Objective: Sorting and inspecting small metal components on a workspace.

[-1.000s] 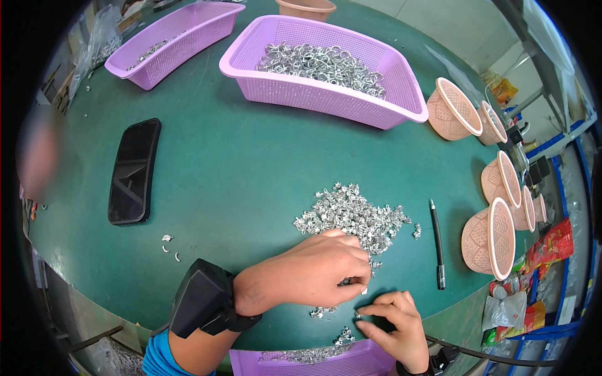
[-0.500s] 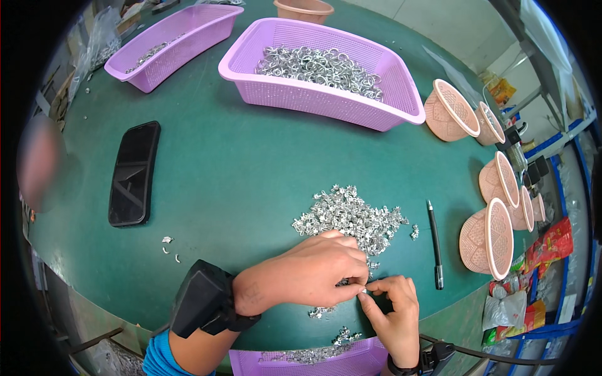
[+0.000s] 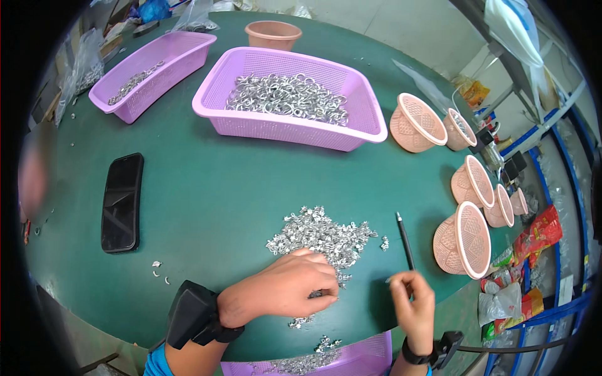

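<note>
A heap of small silver metal pieces point(image 3: 323, 235) lies on the green table. My left hand point(image 3: 285, 285) reaches over the near side of this heap, its fingers curled and thumb drawn close. What those fingers hold, if anything, is hidden. Off to the right, near the lower end of a black pen point(image 3: 404, 238), my right hand point(image 3: 415, 307) is raised with thumb and forefinger pinched together. A tiny pale spot shows at its fingertips, too small to name. Some loose silver pieces point(image 3: 301, 322) lie just below my left hand.
A purple basket point(image 3: 282, 131) of metal rings stands at the back, beside a narrower one point(image 3: 150, 94). Another purple basket point(image 3: 370, 354) sits below the near edge. Peach baskets point(image 3: 442, 244) line the right. A black phone point(image 3: 122, 203) lies left.
My right hand has parted from my left and moved right, toward the pen. My left hand stays by the heap. The whole view has shifted a little.
</note>
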The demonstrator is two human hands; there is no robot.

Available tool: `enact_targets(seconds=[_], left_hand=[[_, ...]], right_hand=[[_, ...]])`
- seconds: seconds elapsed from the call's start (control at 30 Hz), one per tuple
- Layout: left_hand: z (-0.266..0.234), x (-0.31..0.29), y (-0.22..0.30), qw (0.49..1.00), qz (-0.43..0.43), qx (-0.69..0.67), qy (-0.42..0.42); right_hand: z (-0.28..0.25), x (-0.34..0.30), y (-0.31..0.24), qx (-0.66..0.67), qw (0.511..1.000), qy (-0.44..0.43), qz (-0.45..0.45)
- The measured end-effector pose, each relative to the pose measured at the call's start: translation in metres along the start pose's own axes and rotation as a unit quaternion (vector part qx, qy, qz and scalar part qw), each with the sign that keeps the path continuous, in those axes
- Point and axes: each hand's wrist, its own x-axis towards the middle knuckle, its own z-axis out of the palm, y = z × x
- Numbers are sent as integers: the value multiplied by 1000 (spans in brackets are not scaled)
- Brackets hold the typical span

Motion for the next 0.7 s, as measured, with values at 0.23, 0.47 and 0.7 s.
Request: enact_targets(seconds=[0.23, 0.47, 0.7], left_hand=[[1, 1, -1, 1000, -3, -7, 2], [1, 0, -2, 1000, 6, -6, 13], [-2, 1, 2, 999, -36, -2, -37]], right_hand=[[-6, 36, 21, -89, 991, 87, -49], [26, 40, 3, -117, 980, -29, -161], [21, 5, -22, 29, 981, -166, -92]])
